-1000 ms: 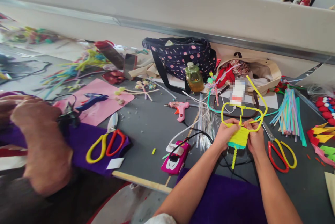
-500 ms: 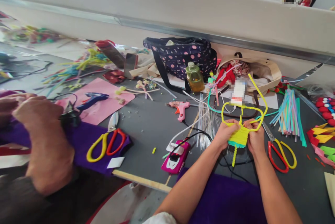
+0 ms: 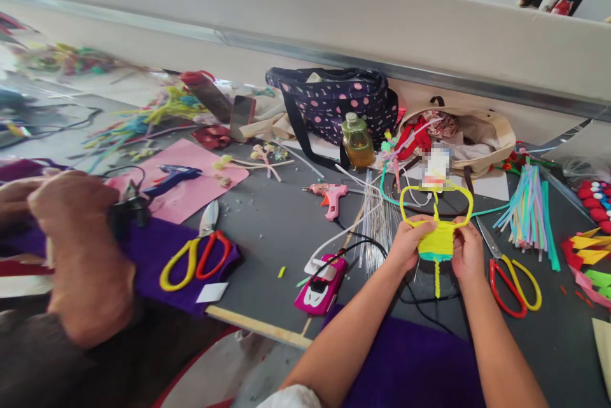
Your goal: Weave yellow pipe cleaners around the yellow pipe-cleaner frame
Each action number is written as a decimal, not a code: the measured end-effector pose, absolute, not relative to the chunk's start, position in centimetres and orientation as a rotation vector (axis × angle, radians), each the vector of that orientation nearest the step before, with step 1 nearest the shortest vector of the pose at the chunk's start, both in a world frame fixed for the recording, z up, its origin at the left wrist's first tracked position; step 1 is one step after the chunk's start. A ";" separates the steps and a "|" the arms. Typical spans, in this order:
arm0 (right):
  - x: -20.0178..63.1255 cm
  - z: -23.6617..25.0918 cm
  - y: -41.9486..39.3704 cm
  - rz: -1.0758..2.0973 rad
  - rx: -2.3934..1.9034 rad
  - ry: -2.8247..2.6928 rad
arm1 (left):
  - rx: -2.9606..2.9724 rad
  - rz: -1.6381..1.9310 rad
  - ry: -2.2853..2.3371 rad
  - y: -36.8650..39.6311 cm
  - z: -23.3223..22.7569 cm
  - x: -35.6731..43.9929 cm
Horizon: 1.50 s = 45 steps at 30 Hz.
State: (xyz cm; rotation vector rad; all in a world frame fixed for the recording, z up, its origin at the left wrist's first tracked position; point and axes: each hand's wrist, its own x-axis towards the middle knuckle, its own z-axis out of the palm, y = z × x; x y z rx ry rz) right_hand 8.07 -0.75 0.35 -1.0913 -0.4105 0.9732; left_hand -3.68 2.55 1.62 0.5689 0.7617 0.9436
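My left hand (image 3: 409,244) pinches the left edge of a yellow pipe-cleaner piece (image 3: 436,240). On its right edge, my right hand (image 3: 466,250) has its fingers closed too. The piece has a tightly wound yellow body with a green band at the bottom. Two wide yellow loops rise from its top, and a twisted stem hangs below. Fingertips behind the body are hidden. Red-and-yellow scissors (image 3: 514,284) lie just right of my right hand. Left of my hands are thin wires (image 3: 377,223) and a pink glue gun (image 3: 333,196).
A magenta device (image 3: 321,287) with a cord sits left of my forearms. Coloured pipe cleaners (image 3: 527,211) lie at right. Behind stand a bottle (image 3: 358,140) and a dark patterned bag (image 3: 334,102). At left, a co-worker's hand (image 3: 67,204) is near other scissors (image 3: 195,255).
The long yellow strand that stuck up at the right is now curved into a loop like the left one. My right hand has moved slightly down, and the piece hangs straighter.
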 end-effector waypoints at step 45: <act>7.6 0.7 -1.6 0.522 -1.193 -0.652 | 0.919 1.153 0.792 2.0 1.7 -3.8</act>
